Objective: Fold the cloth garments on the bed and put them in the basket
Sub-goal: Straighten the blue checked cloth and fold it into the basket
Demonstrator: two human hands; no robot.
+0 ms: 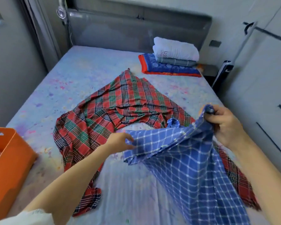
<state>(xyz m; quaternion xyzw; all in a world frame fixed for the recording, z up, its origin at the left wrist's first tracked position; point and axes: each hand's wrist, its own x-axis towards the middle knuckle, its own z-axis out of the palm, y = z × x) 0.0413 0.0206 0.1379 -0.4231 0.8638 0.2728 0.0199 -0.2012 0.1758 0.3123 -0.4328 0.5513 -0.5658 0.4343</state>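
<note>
A single head-worn view looks forward and down across the bed (91, 75), close in, somewhat blurred.

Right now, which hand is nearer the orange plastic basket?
Left. The left hand is mid-bed, right of the orange plastic basket; the right hand is farther right, gripping the blue checked cloth.

The white folded towel (175, 48) bears unreadable lettering.

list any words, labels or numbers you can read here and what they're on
White folded towel on the pile at the head of the bed: faint pinkish lettering on its front fold, too blurred to read.
Blue checked cloth, red plaid cloth, orange basket: no text visible.
</note>
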